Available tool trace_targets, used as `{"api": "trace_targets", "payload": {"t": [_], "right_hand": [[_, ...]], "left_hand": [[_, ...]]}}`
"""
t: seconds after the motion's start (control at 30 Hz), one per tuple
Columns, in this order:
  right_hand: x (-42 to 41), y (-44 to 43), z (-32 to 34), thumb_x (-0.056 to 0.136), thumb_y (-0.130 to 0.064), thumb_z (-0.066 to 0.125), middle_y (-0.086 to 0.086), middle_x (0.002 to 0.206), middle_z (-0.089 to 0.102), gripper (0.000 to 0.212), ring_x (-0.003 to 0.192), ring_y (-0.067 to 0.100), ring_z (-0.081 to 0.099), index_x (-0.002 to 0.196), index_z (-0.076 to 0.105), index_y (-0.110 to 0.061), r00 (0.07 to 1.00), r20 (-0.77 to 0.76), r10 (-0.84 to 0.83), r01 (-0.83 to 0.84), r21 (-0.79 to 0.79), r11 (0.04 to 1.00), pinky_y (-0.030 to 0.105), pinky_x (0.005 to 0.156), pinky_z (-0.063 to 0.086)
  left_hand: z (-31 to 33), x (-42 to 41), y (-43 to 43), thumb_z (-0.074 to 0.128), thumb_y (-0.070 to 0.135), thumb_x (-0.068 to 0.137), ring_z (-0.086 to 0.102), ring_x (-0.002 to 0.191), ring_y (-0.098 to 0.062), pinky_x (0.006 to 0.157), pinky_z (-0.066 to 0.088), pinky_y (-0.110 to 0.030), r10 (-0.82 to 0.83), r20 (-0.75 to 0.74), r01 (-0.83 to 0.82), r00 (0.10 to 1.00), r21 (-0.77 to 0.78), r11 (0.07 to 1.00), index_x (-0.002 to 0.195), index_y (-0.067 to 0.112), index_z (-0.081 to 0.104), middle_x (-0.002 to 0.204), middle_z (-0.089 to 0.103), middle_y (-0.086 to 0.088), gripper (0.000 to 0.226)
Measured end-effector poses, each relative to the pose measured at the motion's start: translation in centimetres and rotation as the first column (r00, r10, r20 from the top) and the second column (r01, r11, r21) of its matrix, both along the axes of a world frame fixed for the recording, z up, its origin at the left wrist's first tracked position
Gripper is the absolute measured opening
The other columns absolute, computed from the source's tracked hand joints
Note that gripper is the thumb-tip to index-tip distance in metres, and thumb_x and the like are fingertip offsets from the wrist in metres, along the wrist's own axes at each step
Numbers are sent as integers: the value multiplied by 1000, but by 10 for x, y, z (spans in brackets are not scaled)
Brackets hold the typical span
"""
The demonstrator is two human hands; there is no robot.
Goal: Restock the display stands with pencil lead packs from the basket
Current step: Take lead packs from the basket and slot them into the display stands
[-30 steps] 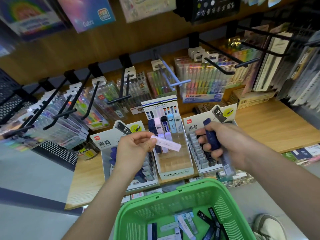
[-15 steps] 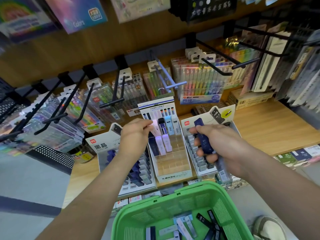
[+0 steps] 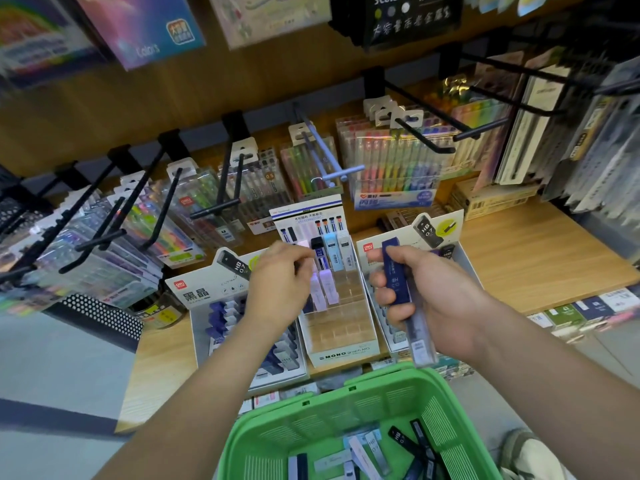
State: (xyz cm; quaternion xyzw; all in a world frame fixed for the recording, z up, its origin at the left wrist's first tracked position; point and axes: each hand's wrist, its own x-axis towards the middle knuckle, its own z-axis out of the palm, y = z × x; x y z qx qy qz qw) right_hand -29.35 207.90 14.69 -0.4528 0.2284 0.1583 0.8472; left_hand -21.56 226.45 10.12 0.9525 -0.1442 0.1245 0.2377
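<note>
Now at the wooden shelf (image 3: pixel 540 258): my right hand (image 3: pixel 440 299) grips a bundle of dark blue lead packs (image 3: pixel 394 271) above the right stand (image 3: pixel 427 226); my left hand (image 3: pixel 280 285), fingers curled, sits against the lilac packs (image 3: pixel 327 289) in the middle MONO stand (image 3: pixel 341 353); whether it pinches one I cannot tell; more packs (image 3: pixel 367 452) lie in the green basket (image 3: pixel 381 375) below.

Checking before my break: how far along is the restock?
Partway. Done: lilac packs stand in the middle stand, though its front slots are bare. In hand: the right hand grips blue packs; the left hand is at the lilac row, its grip hidden. Left: many loose packs lie in the basket.
</note>
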Motion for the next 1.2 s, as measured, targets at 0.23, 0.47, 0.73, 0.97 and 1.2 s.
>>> {"api": "trace_targets", "payload": {"t": [0.23, 0.47, 0.73, 0.97, 1.2], "right_hand": [[-4, 12, -2, 103, -25, 46, 5, 68, 57, 16, 55, 16, 56, 105, 61, -18, 961, 23, -276, 275, 41, 960, 24, 43, 43], [-4, 19, -5, 103, -34, 45, 6, 94, 74, 25, 83, 17, 69, 101, 67, -20, 962, 109, -249, 258, -83, 963, 33, 66, 51], [-2, 8, 1, 101, -14, 50, 4, 69, 59, 18, 52, 13, 54, 102, 66, -6, 997, 62, -44, 52, -138, 989, 24, 45, 47], [-11, 22, -9, 92, -15, 66, -2, 53, 56, 7, 42, 6, 44, 86, 68, -14, 969, 108, 224, -176, -338, 924, 18, 38, 37], [-14, 23, -4, 91, -21, 61, 3, 65, 58, 15, 47, 9, 47, 90, 69, -9, 912, 77, 402, -403, 3, 915, 18, 38, 36]], "left_hand": [[17, -90, -42, 75, 44, 68, 62, 51, -15, 46, 50, -22, -483, -666, -328, 569, -722, 609, 76, 13, 63, 64, 66, -3, 34], [13, -115, -48, 82, 24, 59, 63, 58, -14, 51, 50, -26, -421, -574, -354, 702, -795, 492, 88, 9, 60, 70, 70, -7, 39], [17, -114, -28, 76, 15, 75, 63, 61, -8, 56, 52, -20, -211, -525, -379, 825, -789, 484, 105, 16, 66, 73, 67, -3, 32], [24, -116, -29, 72, -1, 79, 65, 62, -8, 60, 55, -21, -272, -416, -239, 868, -829, 506, 98, 27, 66, 70, 66, 8, 34], [47, -97, 2, 70, 10, 83, 60, 100, 1, 77, 50, -13, -237, -330, -122, 914, -778, 616, 116, 34, 67, 111, 63, 12, 41]]}}
